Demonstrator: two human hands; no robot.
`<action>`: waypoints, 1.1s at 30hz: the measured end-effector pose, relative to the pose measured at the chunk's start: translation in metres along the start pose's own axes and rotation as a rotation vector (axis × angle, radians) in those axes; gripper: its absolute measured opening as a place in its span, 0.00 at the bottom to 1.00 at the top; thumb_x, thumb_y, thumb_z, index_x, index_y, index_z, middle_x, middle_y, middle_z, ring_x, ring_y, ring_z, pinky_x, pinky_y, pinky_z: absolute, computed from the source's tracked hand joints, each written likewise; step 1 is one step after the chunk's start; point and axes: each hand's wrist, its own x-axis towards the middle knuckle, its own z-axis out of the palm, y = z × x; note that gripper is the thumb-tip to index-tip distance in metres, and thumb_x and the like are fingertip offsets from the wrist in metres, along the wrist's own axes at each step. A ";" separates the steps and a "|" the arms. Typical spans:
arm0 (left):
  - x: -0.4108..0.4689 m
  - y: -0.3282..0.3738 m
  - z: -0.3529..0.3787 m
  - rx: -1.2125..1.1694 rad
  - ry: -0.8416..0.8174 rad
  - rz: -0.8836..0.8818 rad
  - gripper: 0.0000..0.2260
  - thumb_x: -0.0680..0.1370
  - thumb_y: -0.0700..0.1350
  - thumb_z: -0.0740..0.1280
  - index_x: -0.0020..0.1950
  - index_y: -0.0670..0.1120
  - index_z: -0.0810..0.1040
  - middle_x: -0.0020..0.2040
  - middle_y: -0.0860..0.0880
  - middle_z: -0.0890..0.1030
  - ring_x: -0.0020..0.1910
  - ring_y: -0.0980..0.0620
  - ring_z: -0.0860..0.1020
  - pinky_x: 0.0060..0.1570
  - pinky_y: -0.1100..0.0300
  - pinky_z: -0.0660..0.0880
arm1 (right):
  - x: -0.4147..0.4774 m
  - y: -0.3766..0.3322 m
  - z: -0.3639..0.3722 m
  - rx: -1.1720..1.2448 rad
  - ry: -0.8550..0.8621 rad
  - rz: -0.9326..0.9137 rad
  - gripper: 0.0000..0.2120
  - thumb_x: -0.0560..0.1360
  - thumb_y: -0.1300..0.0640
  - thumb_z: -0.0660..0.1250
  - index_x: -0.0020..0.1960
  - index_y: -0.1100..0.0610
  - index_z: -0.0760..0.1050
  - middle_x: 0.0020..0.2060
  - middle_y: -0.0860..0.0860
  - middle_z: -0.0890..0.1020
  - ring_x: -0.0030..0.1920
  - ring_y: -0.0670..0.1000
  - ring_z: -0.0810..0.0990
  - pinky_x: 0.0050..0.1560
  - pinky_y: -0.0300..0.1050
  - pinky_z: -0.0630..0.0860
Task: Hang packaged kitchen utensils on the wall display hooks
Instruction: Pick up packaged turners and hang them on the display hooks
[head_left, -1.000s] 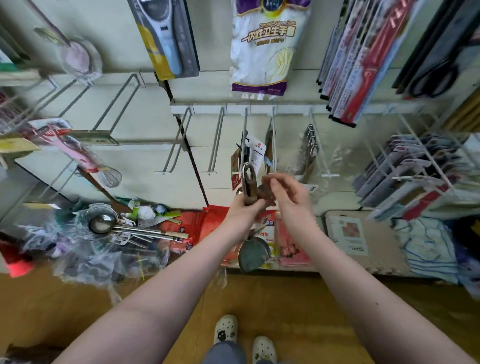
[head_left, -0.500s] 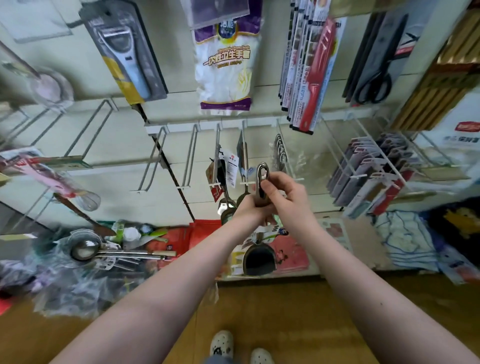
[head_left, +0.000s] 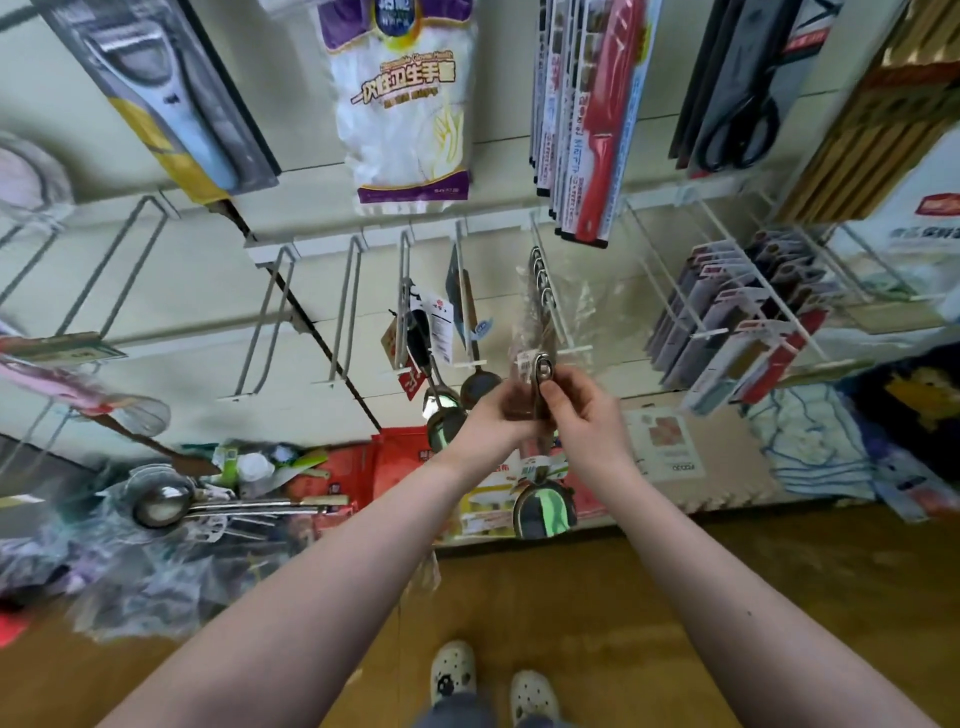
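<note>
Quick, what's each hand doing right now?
Left hand: closed, holding the packaged ladle by its handle.
Right hand: closed, pinching the same handle near its top.

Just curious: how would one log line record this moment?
left hand: grips packaged ladle | right hand: pinches it | ladle top: near hook

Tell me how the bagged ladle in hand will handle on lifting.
The ladle looks like stiff metal, so it likely won't flex. Its bowl hangs low, so it probably swings bottom-heavy. It is bagged, so maybe slippery; left hand and right hand both grip it.
</note>
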 end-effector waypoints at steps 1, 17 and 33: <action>0.001 -0.003 0.000 -0.003 0.000 -0.004 0.14 0.72 0.32 0.70 0.57 0.37 0.75 0.46 0.43 0.82 0.44 0.49 0.82 0.51 0.54 0.78 | 0.000 0.004 0.000 -0.016 0.002 0.010 0.06 0.79 0.60 0.61 0.52 0.53 0.75 0.47 0.52 0.81 0.50 0.50 0.79 0.53 0.42 0.76; 0.032 -0.044 -0.012 0.090 0.025 -0.145 0.18 0.73 0.43 0.72 0.62 0.46 0.76 0.56 0.49 0.81 0.57 0.52 0.78 0.63 0.53 0.72 | 0.041 0.065 -0.001 -0.160 0.088 0.185 0.10 0.80 0.57 0.60 0.57 0.58 0.76 0.49 0.51 0.82 0.51 0.50 0.80 0.55 0.47 0.76; 0.046 -0.043 -0.022 0.096 0.029 -0.152 0.09 0.77 0.41 0.67 0.55 0.53 0.76 0.53 0.52 0.80 0.56 0.48 0.79 0.61 0.44 0.74 | 0.072 0.064 -0.004 -0.152 0.156 0.199 0.06 0.80 0.55 0.60 0.47 0.49 0.76 0.42 0.48 0.82 0.45 0.51 0.81 0.52 0.56 0.79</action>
